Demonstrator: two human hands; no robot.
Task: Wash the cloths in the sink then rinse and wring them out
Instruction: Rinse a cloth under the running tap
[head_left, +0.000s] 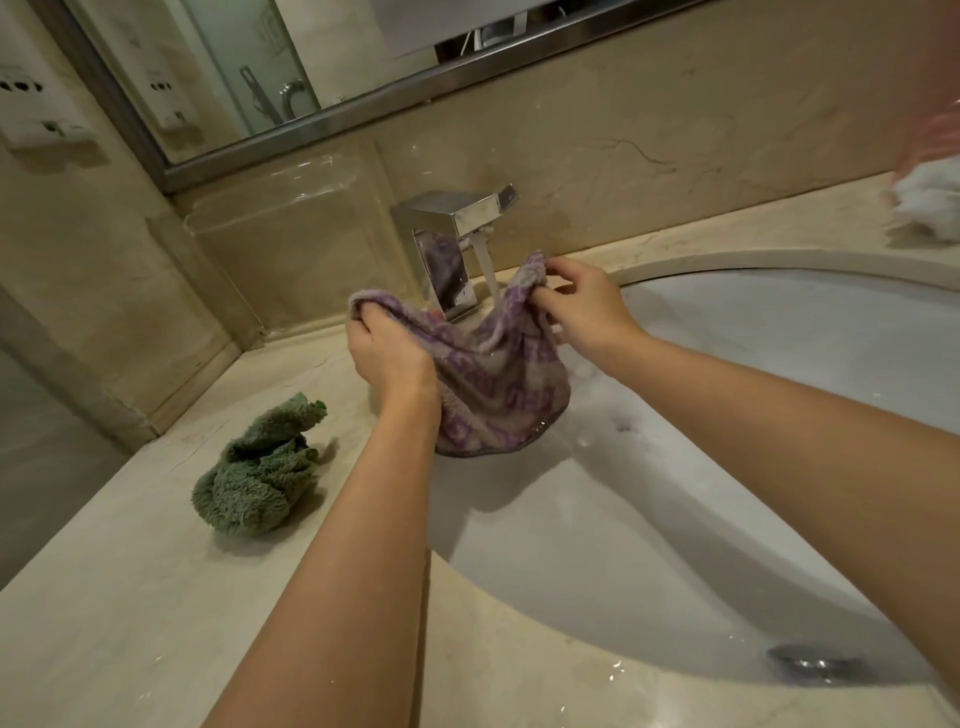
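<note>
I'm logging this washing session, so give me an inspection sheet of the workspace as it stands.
Surface: beige stone counter, wet spots near the basin.
Job's things: purple cloth held under running faucet over the sink; green cloth bunched on the counter.
Clutter: white object at far right, blurred.
Grippers: left hand and right hand each grip a cloth edge.
Cables: nothing seen.
Surroundings: mirror, wall sockets.
</note>
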